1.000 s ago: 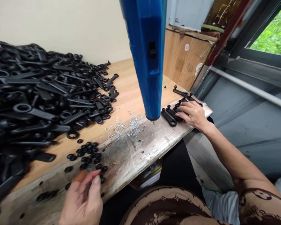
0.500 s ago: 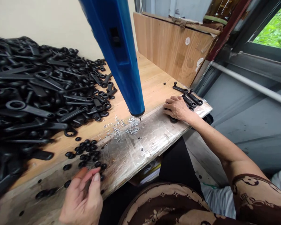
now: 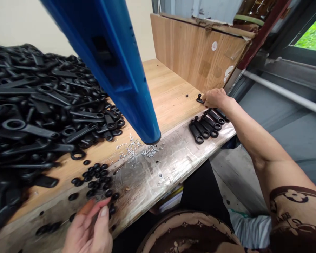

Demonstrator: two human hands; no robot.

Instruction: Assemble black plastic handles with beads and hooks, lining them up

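The right hand [image 3: 216,98] apparently touches a black lever [image 3: 199,99].

1 blue tool [image 3: 121,70], 20+ blk knobs [image 3: 97,169], approx. 6 blk levers [image 3: 206,127] in row; heaped levers [image 3: 39,102], silver pins [image 3: 149,152] uncountable.

The bottom edge cuts off my left hand [image 3: 88,228], and I can't tell whether its curled fingers hold anything. My right hand [image 3: 216,98] hides most of the black lever [image 3: 199,98] at its fingers, and its own fingertips are out of sight. Between my hands, the blue tool [image 3: 116,70] runs off the top, covering part of the lever pile [image 3: 42,98] beyond my left hand; the left edge crops that pile. The metal pins [image 3: 150,151] ahead of that hand are too small to make out finely.
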